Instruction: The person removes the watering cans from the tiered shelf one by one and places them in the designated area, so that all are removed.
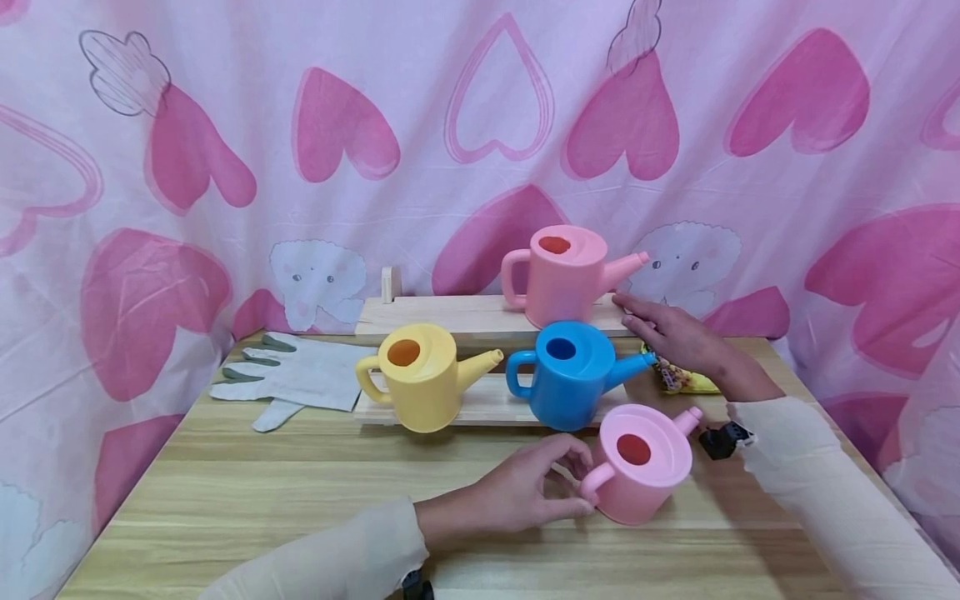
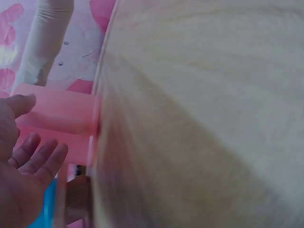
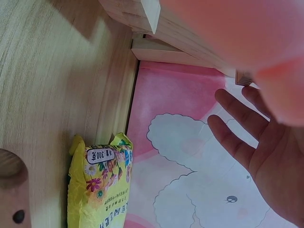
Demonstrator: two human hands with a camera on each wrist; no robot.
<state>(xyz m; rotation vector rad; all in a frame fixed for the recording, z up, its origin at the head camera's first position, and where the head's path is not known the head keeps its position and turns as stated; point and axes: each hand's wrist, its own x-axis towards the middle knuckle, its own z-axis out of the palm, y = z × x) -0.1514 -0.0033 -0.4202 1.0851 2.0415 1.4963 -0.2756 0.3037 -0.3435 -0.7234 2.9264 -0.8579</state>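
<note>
Near pink watering can (image 1: 645, 487) in front of wooden two-tier stand (image 1: 450, 315), off its right end. Lies just right of left hand (image 1: 517, 492), the nearer one. Long axis slanting: handle toward that hand, spout away to far right. Thumb and fingers apart, loosely curved about handle; no firm pinch visible, contact hard to tell. Smooth moulded body, plastic by the look; round-sided, large filling hole. Right hand (image 1: 678, 337) with fingers extended, spread, beside upper tier's end, close to far pink watering can (image 1: 564, 287). On lower tier: blue watering can (image 1: 568, 392), yellow watering can (image 1: 426, 396). Pale, straight-grained boards. Further out: crinkled yellow packet (image 3: 102, 185), floral print; white cloth glove (image 1: 315, 375), perhaps a stacked pair; heart-printed curtain (image 1: 420, 75) behind, softly folded.
</note>
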